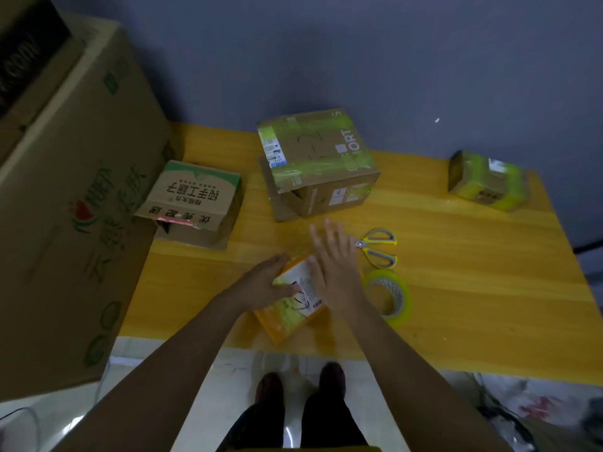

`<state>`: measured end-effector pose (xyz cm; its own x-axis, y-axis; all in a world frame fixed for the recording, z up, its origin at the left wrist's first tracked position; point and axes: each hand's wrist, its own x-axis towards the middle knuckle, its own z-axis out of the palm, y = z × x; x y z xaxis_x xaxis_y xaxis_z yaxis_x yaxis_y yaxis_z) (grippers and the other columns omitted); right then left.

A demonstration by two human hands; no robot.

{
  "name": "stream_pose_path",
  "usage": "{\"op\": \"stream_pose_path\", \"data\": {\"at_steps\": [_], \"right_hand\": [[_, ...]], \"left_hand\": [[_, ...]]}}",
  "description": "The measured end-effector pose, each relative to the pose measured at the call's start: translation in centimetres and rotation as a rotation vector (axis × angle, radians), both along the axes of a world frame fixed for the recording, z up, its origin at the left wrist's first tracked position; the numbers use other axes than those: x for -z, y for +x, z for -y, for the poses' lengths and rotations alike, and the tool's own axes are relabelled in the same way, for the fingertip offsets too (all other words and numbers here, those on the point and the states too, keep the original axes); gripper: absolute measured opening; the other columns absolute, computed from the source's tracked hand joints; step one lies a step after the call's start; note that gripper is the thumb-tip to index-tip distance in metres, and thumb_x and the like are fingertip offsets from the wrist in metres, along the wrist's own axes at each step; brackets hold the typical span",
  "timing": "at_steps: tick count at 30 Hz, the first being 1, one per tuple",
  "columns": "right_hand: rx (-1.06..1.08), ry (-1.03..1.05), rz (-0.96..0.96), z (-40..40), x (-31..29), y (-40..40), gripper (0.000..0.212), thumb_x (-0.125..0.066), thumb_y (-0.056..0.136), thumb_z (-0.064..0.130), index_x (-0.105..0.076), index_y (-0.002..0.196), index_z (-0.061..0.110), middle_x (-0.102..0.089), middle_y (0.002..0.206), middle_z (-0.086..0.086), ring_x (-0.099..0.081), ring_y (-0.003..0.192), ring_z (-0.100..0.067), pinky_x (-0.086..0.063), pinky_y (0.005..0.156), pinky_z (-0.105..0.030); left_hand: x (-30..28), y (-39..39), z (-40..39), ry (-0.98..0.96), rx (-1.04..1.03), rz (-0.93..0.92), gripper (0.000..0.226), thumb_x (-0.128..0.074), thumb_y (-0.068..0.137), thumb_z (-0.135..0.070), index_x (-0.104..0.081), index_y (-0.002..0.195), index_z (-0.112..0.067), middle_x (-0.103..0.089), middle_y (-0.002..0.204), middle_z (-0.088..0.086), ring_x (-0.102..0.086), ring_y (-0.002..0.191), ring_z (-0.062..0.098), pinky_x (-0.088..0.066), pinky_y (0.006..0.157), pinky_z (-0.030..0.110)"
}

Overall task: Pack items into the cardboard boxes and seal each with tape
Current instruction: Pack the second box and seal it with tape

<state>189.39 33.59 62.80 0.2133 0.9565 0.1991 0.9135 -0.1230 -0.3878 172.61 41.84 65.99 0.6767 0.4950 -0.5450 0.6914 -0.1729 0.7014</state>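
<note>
Small taped box [295, 303] sits near front edge of wooden tabletop [456, 288]. Left hand [272, 282] presses its left side, fingers straight; right hand [332, 262] lies flat on top, fingers spread. Tape roll [390, 296] and scissors [380, 246] just right.

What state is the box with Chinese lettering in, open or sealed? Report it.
Open. The box with Chinese lettering has a top flap lifted toward the person, leaving a dark gap beneath it. What is inside cannot be seen.

Small box [295, 301] label—half hidden under right hand [332, 265].
</note>
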Motion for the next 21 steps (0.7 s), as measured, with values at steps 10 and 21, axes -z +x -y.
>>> {"op": "stream_pose_path", "data": {"at_steps": [10,21], "right_hand": [[0.052,-0.15,0.026,-8.2,1.2,-1.7,0.083,-0.009,0.097,0.054,-0.065,0.056,0.009,-0.06,0.055,-0.002,-0.059,0.07,-0.021,-0.031,0.097,-0.034],[0.788,0.068,-0.98,-0.2,1.9,-1.4,0.067,-0.049,0.1,0.034,-0.014,0.154,0.017,-0.012,0.161,-0.002,-0.014,0.148,-0.019,-0.019,0.119,-0.04]], "left_hand": [[3.1,-1.5,0.2,-0.236,-0.16,0.064,0.097,-0.062,0.077,-0.066,-0.011,0.153,-0.035,-0.018,0.158,-0.015,-0.024,0.144,0.013,-0.032,0.112,0.037],[2.4,3.3,-3.0,-0.242,-0.28,0.049,0.082,-0.041,0.089,-0.065,-0.007,0.154,-0.028,-0.007,0.161,-0.007,-0.016,0.147,0.021,-0.023,0.115,0.041]]}}
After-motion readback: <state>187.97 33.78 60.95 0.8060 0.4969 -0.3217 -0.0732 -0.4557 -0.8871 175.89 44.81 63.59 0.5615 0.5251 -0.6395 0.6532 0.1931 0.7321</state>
